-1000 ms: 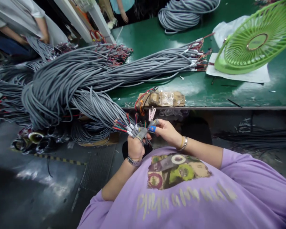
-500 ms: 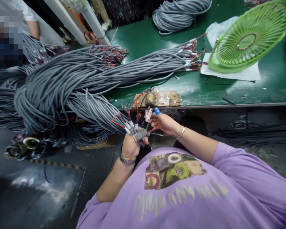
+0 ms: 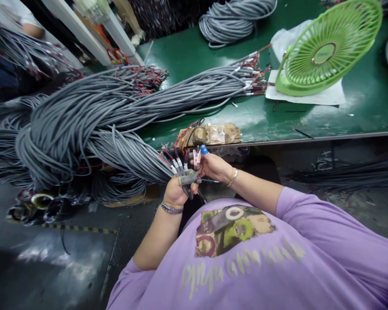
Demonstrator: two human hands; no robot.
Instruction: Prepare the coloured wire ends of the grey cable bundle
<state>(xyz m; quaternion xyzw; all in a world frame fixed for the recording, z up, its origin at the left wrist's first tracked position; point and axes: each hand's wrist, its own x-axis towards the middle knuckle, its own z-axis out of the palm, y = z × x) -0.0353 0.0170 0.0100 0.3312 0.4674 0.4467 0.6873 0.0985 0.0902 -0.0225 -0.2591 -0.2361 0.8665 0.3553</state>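
My left hand [image 3: 175, 192] is closed around the ends of several grey cables, whose white-banded tips [image 3: 180, 163] fan out into thin coloured wires. A grey sleeve-like piece [image 3: 188, 178] lies across the top of that grip, over or at the thumb. Just to the right, my right hand [image 3: 215, 167], with a blue cover on one fingertip, pinches a small pale pink clip-like tool [image 3: 197, 159]. Its fingers are close to the thin wires beside the left hand; exactly which wires they touch is hidden.
A thick bundle of grey cables [image 3: 67, 112] droops over the green table [image 3: 255, 116] on the left. A taped wooden block [image 3: 215, 134] lies at the near edge. Farther back are a green fan [image 3: 326, 51] and a coiled cable [image 3: 234, 21]. Another person's arm [image 3: 32, 30] shows far left.
My right hand and the pink tool have moved slightly left, closer to the wires and the left hand. The whole view has shifted a little. Both grips stay closed.
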